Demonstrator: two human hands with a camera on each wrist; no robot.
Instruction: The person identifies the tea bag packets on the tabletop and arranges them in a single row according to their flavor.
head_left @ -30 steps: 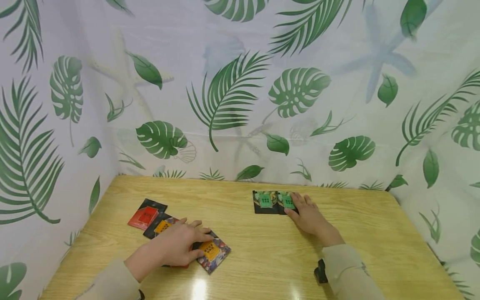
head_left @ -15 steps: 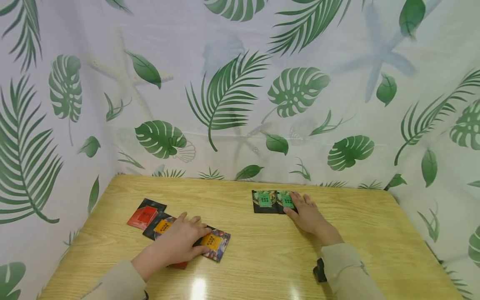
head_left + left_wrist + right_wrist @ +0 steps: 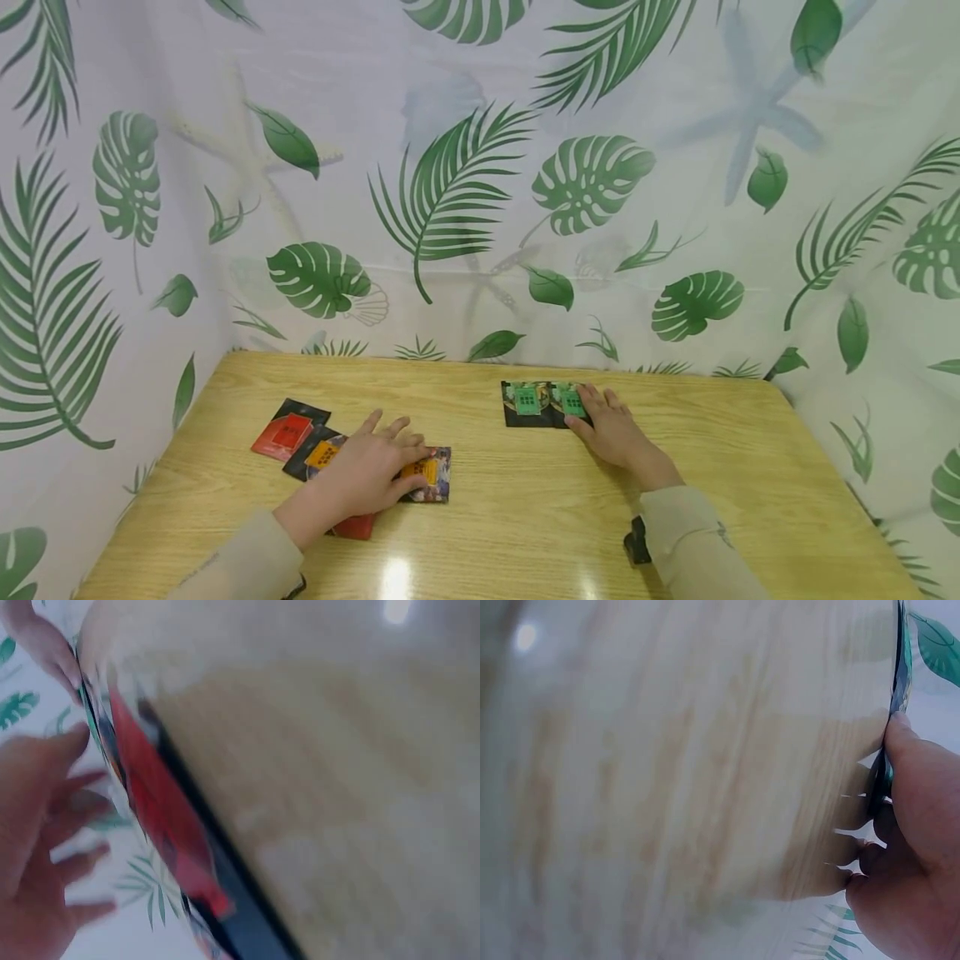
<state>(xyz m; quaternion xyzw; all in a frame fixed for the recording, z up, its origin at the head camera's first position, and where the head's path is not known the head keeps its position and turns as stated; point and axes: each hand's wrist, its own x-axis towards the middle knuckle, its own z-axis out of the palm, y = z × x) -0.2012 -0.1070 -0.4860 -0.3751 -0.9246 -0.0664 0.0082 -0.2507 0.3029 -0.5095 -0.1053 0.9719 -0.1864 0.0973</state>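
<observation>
My left hand reaches over a group of small flat square packets at the left of the table. Its thumb and forefinger touch a packet with an orange label, partly covered by the hand. Left of it lie another orange-labelled packet and a red-and-black packet. Below the palm a red packet sticks out; it may be the red one in the left wrist view. My right hand rests on the right one of two green-labelled packets, its thumb at the front edge. The left green-labelled packet lies alongside.
All packets lie on a wood-grain table. A leaf-printed cloth rises along the table's back and both sides. A small black object shows beside the right sleeve.
The orange-labelled packet under my left hand has turned from a slant to nearly square with the table and shifted slightly up. The left hand moved with it; the right hand stays put.
</observation>
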